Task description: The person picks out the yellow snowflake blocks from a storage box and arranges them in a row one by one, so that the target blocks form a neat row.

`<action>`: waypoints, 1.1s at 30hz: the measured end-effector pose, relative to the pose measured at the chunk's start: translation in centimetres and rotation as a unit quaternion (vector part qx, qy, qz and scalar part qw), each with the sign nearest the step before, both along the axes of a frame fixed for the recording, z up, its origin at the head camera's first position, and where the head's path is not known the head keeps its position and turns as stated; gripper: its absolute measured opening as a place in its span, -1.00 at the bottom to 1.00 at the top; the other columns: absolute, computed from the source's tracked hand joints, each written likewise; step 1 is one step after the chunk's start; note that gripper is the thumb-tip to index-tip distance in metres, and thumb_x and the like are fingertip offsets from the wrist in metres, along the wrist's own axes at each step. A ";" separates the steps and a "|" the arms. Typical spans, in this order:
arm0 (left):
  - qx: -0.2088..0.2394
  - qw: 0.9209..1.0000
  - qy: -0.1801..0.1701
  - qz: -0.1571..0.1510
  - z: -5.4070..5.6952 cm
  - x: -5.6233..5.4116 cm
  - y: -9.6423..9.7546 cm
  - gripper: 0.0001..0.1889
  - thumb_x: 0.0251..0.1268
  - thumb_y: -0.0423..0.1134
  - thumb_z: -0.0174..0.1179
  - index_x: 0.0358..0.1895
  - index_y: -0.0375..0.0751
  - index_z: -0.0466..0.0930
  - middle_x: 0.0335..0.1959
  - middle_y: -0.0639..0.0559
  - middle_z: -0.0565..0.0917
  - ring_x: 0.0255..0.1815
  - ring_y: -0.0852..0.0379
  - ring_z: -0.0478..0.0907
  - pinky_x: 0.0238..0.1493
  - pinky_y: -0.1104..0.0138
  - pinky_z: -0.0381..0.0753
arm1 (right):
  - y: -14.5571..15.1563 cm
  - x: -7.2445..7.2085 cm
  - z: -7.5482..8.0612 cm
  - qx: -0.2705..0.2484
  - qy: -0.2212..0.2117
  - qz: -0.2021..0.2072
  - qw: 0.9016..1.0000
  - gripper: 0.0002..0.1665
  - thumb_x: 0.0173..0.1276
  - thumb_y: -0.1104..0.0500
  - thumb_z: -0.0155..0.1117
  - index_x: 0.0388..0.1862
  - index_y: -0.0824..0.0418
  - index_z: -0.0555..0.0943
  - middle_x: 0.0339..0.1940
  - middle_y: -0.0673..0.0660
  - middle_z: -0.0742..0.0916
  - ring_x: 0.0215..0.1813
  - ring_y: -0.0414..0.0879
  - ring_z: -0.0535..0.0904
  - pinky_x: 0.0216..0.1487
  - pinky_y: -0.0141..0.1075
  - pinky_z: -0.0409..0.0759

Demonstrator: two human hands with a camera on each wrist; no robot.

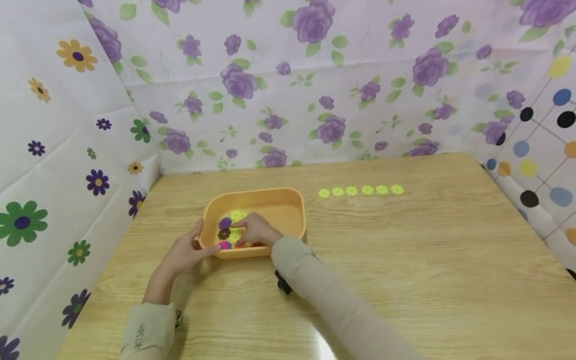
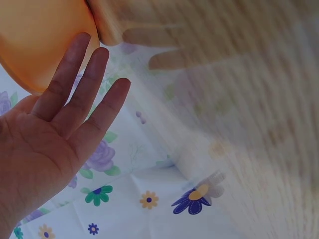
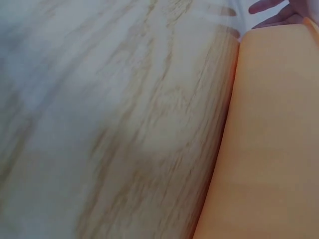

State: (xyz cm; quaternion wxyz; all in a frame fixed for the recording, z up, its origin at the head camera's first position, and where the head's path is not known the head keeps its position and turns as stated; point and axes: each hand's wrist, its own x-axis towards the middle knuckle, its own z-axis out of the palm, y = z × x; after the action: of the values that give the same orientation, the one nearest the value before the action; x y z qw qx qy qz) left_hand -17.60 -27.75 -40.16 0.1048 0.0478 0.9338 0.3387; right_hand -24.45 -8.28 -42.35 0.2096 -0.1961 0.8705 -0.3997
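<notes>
An orange plastic basin [image 1: 281, 220] stands on the table, with small flower-shaped pieces in its left part. Yellow pieces [image 1: 237, 215], a purple piece [image 1: 225, 223], a brown piece [image 1: 223, 234] and a pink piece [image 1: 224, 245] show there. My left hand [image 1: 184, 252] holds the basin's left end, thumb over the front rim and index finger outside the wall. Its other fingers [image 2: 92, 94] stretch out loosely in the left wrist view. My right hand [image 1: 257, 231] reaches inside over the pieces, index finger and thumb apart. Its fingertips are out of the right wrist view.
Several yellow flower-shaped pieces [image 1: 367, 190] lie in a row on the wood-grain table [image 1: 427, 260], right of the basin. Flower-printed cloth [image 1: 279, 90] hangs behind the table, and patterned cloth [image 1: 540, 150] borders it at the right.
</notes>
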 end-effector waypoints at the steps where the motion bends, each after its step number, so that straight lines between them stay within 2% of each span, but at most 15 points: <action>1: 0.002 1.000 0.002 -0.001 0.0 0.0 0.0 0.01 0.13 0.09 0.21 0.42 -0.31 -0.26 0.12 -0.41 0.41 -0.15 -0.02 0.52 -0.08 0.07 0.44 | -0.1 -0.1 0.0 0.010 -0.004 -0.002 1.000 -0.42 0.02 0.23 0.45 0.09 0.06 0.57 0.02 0.15 0.63 -0.66 -0.23 0.16 -0.44 -0.42 0.40; 4: 0.004 1.000 0.005 -0.005 0.1 -0.1 0.1 0.02 0.12 0.09 0.21 0.42 -0.32 -0.26 0.10 -0.41 0.42 -0.19 0.02 0.52 -0.10 0.10 0.44 | -0.4 -0.3 -0.2 0.033 -0.020 -0.007 0.999 -0.48 0.04 0.30 0.41 0.04 0.03 0.61 0.05 0.09 0.62 -0.75 -0.22 0.06 -0.63 -0.43 0.29; 6: 0.000 1.000 0.005 -0.005 0.1 -0.2 0.2 0.03 0.11 0.11 0.21 0.42 -0.31 -0.26 0.12 -0.41 0.40 -0.22 0.04 0.51 -0.10 0.12 0.44 | -0.5 -0.5 -0.4 0.045 -0.027 -0.010 0.999 -0.49 0.05 0.35 0.38 0.02 0.00 0.62 0.08 0.07 0.61 -0.72 -0.21 0.11 -0.66 -0.44 0.25; 10: -0.007 1.000 0.004 -0.007 0.1 -0.4 0.4 0.03 0.10 0.13 0.21 0.42 -0.31 -0.26 0.15 -0.43 0.37 -0.25 0.05 0.50 -0.14 0.15 0.44 | -0.3 -0.6 -0.3 0.070 -0.010 0.002 0.997 -0.48 0.06 0.36 0.36 0.02 -0.03 0.62 0.17 0.08 0.54 -0.45 -0.17 0.33 -0.55 -0.45 0.29; 13: -0.009 1.000 0.004 -0.006 0.2 -0.5 0.4 0.04 0.10 0.14 0.21 0.42 -0.32 -0.26 0.14 -0.43 0.38 -0.26 0.05 0.49 -0.15 0.17 0.44 | -0.2 -0.5 -0.1 0.092 0.012 0.015 0.996 -0.47 0.08 0.35 0.34 0.03 -0.04 0.61 0.19 0.08 0.53 -0.31 -0.16 0.35 -0.52 -0.47 0.29; 17: -0.004 1.000 0.007 -0.008 0.2 -0.4 0.4 0.03 0.11 0.12 0.21 0.42 -0.33 -0.26 0.12 -0.42 0.40 -0.27 0.07 0.51 -0.17 0.20 0.45 | -0.2 -0.4 0.1 0.103 0.011 0.016 0.995 -0.48 0.10 0.37 0.31 0.04 -0.03 0.61 0.18 0.04 0.54 -0.44 -0.18 0.30 -0.58 -0.46 0.27; 20: 0.006 1.000 0.008 -0.011 0.1 -0.3 0.3 0.03 0.12 0.10 0.21 0.42 -0.33 -0.27 0.04 -0.40 0.47 -0.29 0.08 0.52 -0.22 0.23 0.45 | -0.2 -0.2 0.2 0.098 0.008 0.009 0.995 -0.54 0.08 0.36 0.32 -0.02 0.02 0.65 0.11 0.00 0.59 -0.34 -0.21 0.42 -0.48 -0.46 0.36; 22: 0.011 1.000 0.010 -0.011 0.0 -0.2 0.2 0.02 0.12 0.09 0.22 0.42 -0.33 -0.27 0.03 -0.39 0.49 -0.30 0.10 0.52 -0.24 0.26 0.44 | -0.1 -0.1 0.3 0.094 0.015 0.006 0.995 -0.61 0.06 0.34 0.36 -0.08 0.08 0.68 0.03 -0.01 0.63 -0.13 -0.19 0.49 -0.30 -0.43 0.45; 25: 0.012 1.000 0.009 -0.008 -0.1 -0.1 0.1 0.03 0.11 0.09 0.22 0.42 -0.33 -0.26 0.00 -0.37 0.51 -0.32 0.11 0.50 -0.28 0.29 0.43 | -0.1 -0.1 0.2 0.099 0.030 0.008 0.995 -0.66 0.04 0.31 0.38 -0.13 0.14 0.68 -0.03 0.02 0.64 0.03 -0.10 0.49 -0.09 -0.36 0.46; 27: 0.009 1.000 0.007 -0.006 -0.1 -0.1 0.1 0.03 0.11 0.10 0.22 0.42 -0.32 -0.26 -0.03 -0.36 0.52 -0.35 0.11 0.49 -0.29 0.29 0.42 | -0.1 0.0 0.2 0.098 0.031 0.005 0.995 -0.67 0.04 0.31 0.39 -0.15 0.17 0.66 -0.04 0.05 0.63 0.00 -0.08 0.50 -0.09 -0.33 0.47; 33: -0.004 1.000 0.004 0.007 -0.1 -0.1 0.0 0.04 0.08 0.12 0.23 0.42 -0.31 -0.23 0.08 -0.40 0.44 -0.32 0.08 0.48 -0.26 0.29 0.43 | -0.1 -0.2 -0.1 0.076 0.040 -0.024 0.996 -0.72 0.02 0.43 0.25 -0.25 0.20 0.62 -0.13 0.07 0.62 -0.25 -0.11 0.44 -0.42 -0.37 0.44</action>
State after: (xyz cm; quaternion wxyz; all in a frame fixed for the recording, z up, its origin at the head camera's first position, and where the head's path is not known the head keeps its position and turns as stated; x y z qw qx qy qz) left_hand -17.72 -27.72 -40.26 0.0995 0.0424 0.9359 0.3354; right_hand -24.65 -8.40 -42.47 0.1790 -0.1744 0.9105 -0.3295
